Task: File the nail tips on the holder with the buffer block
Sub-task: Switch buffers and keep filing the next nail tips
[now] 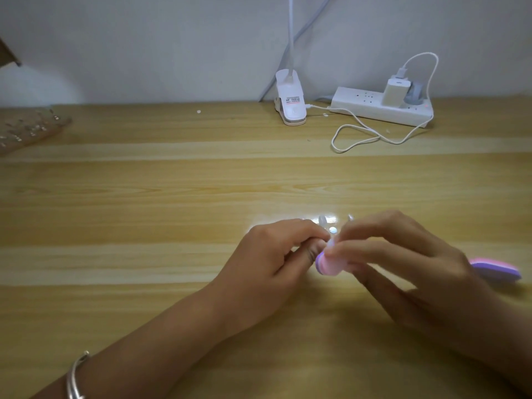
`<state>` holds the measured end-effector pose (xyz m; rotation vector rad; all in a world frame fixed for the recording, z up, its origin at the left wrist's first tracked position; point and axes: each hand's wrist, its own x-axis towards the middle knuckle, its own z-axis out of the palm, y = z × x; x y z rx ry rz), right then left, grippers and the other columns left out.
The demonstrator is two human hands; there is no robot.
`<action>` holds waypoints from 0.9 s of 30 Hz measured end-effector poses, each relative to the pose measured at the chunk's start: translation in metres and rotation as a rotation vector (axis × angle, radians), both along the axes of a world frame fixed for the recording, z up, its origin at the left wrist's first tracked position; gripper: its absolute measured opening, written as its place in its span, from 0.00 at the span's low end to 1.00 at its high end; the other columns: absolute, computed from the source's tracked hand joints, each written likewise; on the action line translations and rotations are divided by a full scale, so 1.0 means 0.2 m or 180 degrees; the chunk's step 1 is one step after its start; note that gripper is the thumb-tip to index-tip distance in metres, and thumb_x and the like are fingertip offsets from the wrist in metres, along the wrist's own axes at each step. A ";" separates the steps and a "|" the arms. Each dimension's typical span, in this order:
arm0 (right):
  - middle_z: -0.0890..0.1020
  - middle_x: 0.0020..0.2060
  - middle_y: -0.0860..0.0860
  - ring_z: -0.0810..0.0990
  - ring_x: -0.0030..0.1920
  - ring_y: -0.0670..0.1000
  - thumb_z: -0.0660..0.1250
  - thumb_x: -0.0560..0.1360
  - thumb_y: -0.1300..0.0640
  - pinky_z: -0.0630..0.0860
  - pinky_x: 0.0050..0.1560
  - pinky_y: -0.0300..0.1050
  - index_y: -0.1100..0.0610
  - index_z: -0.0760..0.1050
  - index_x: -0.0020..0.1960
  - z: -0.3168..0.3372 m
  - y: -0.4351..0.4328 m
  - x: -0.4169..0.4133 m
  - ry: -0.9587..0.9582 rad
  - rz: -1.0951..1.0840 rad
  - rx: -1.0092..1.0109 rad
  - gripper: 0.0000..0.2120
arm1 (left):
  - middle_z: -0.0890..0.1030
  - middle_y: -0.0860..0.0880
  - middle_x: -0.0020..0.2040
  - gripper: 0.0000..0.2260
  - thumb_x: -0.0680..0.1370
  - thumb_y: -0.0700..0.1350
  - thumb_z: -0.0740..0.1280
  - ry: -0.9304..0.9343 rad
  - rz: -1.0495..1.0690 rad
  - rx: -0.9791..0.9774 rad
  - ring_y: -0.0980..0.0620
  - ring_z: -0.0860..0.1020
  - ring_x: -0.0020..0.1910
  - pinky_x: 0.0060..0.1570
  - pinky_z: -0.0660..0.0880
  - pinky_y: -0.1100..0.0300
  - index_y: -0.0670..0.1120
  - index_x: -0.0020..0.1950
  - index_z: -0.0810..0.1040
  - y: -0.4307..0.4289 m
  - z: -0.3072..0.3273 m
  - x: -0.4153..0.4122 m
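- The filing looks like it is under way, not just starting and not finished.
- The right hand (403,254) has its fingers curled round the buffer block (328,264). One pink and purple end of it pokes out to the left of the hand, and another end shows behind the hand on the right.
- The left end of the block sits right up against the left hand's fingertips, where a small clear tip seems to be.
- The left hand (276,254) has its thumb and fingers pinched together on something tiny, most likely the holder (333,230). Bright light shines there, so it is hard to see.
- A few clear nail tips (324,220) show just behind the fingers, low over the wooden table (172,197).
- It is too blurry to tell which tips are already smooth, so how many are left cannot be told.
- Far off to the left lies a tray (28,128) with more small tips, well apart from the hands.
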<state>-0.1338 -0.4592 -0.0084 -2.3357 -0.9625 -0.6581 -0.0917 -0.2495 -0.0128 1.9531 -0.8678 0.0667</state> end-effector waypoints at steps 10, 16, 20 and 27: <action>0.80 0.52 0.53 0.80 0.53 0.52 0.68 0.77 0.67 0.74 0.57 0.42 0.61 0.82 0.55 0.00 0.00 0.01 -0.0001 -0.0007 0.0060 0.09 | 0.79 0.58 0.40 0.08 0.79 0.39 0.63 0.0133 -0.0043 -0.0004 0.60 0.76 0.38 0.40 0.68 0.67 0.42 0.51 0.83 0.00 0.01 -0.01; 0.80 0.52 0.53 0.81 0.53 0.52 0.68 0.78 0.66 0.75 0.57 0.43 0.60 0.81 0.55 0.00 0.01 0.01 0.0041 -0.0071 0.0181 0.08 | 0.77 0.56 0.37 0.07 0.80 0.39 0.63 0.0185 -0.0092 0.0001 0.58 0.74 0.36 0.37 0.67 0.67 0.44 0.49 0.81 0.00 0.01 -0.01; 0.80 0.52 0.53 0.81 0.53 0.53 0.68 0.76 0.67 0.76 0.56 0.45 0.61 0.81 0.55 0.00 -0.01 0.02 0.0007 -0.0174 0.0133 0.09 | 0.76 0.56 0.36 0.07 0.80 0.41 0.63 0.0262 -0.0083 -0.0020 0.58 0.73 0.34 0.36 0.67 0.65 0.44 0.48 0.81 0.00 0.01 -0.01; 0.80 0.53 0.53 0.79 0.55 0.52 0.66 0.79 0.66 0.74 0.58 0.42 0.61 0.82 0.55 -0.01 0.05 -0.01 -0.0018 0.0028 0.0174 0.08 | 0.77 0.56 0.36 0.09 0.78 0.36 0.63 0.0144 -0.0184 -0.0046 0.59 0.73 0.35 0.36 0.69 0.65 0.50 0.46 0.79 0.00 0.02 -0.01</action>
